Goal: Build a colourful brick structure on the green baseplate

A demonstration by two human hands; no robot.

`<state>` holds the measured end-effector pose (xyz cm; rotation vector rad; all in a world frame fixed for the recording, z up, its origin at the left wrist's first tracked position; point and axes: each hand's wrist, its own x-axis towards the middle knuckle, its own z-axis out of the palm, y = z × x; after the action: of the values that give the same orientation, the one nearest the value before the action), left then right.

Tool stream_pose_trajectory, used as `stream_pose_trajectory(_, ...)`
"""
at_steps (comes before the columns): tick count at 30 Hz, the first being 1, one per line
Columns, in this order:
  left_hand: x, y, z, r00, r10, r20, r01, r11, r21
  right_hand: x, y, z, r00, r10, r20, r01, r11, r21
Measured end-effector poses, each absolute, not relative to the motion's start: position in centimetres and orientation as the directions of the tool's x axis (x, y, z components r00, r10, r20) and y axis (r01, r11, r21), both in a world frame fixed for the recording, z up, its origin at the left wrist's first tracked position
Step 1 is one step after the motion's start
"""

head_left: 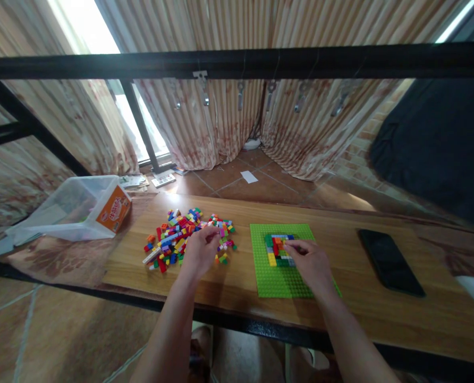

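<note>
A loose pile of small multicoloured toy building bricks [173, 239] lies on the wooden table. Over the right side of this pile is my left hand [202, 250], fingers bent together close to a purple brick; whatever they hold is too small to make out. To the right lies a green studded baseplate [272, 284]. Bricks in several colours form a rectangular outline [272, 258] on it, with red and orange bricks [277, 246] inside. My right hand [309, 260] reaches over the plate, its thumb and fingertips pinched at these inner bricks. Its fingers hide part of the build and anything held.
A clear plastic bin [77, 207] with an orange label stands at the table's left end. A black phone [390, 261] lies right of the baseplate. A dark metal bar [237, 64] with hanging clips crosses beyond the table, in front of curtains [205, 127].
</note>
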<state>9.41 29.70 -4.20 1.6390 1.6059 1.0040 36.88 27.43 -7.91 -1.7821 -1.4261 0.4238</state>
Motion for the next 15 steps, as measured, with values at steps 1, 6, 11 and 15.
stream_pose_trajectory(1,9.5,29.6,-4.2,-0.024,0.996,0.091,0.552,-0.062,0.832,36.8,27.4,-7.8,0.302,0.927,0.221,0.667,-0.040,-0.744)
stream_pose_trajectory(6,11.4,28.9,-4.2,0.091,0.982,0.166,0.798,-0.171,0.578,36.2,27.2,-7.0,0.312,0.912,0.266,0.708,-0.037,-0.705)
stream_pose_trajectory(11,13.3,28.7,-4.5,0.217,0.961,0.172,0.929,-0.257,0.266,36.4,27.1,-6.1,0.335,0.895,0.295,0.696,-0.024,-0.717)
stream_pose_trajectory(15,13.6,29.0,-5.0,0.220,0.965,0.141,0.953,-0.244,0.182,37.1,27.1,-5.8,0.375,0.874,0.310,0.662,-0.019,-0.749)
